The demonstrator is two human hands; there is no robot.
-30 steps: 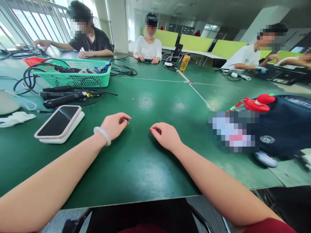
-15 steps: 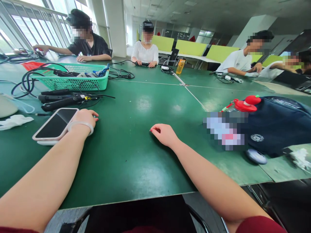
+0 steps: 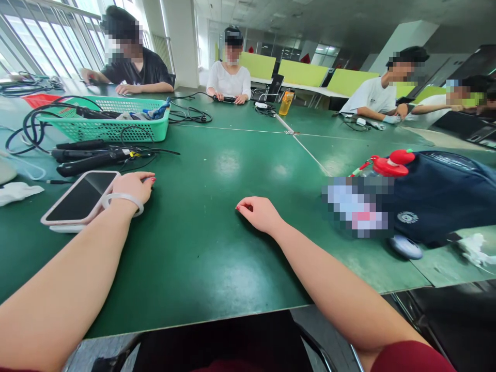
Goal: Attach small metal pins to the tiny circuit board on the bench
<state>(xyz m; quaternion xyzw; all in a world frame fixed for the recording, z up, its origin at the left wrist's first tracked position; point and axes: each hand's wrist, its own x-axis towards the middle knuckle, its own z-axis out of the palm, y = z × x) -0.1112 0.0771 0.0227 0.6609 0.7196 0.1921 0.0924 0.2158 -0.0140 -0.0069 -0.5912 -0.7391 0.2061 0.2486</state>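
Observation:
Beside the pink-cased phone (image 3: 82,199), my left hand (image 3: 134,187) lies on the green table (image 3: 201,248), a pale band round its wrist. Its fingers curl inward and away from me; what they hold, if anything, is hidden. The phone rests on something white, and its right edge is against or just under my wrist; I cannot tell which. My right hand (image 3: 259,214) rests on the bare tabletop in a loose curl, thumb and forefinger close together, with nothing visible in it.
Black handles with cables (image 3: 93,159) and a green basket (image 3: 104,135) stand beyond my left hand. At right are a dark blue bag (image 3: 445,201), a red-topped bottle (image 3: 393,164) and a mouse (image 3: 405,247). Several people sit round the table; an orange bottle (image 3: 287,103) is farther back.
The view has shifted slightly, so most things sit a little farther left and higher. At back left, a person's reaching arm has drawn back toward the body. My hands keep their poses.

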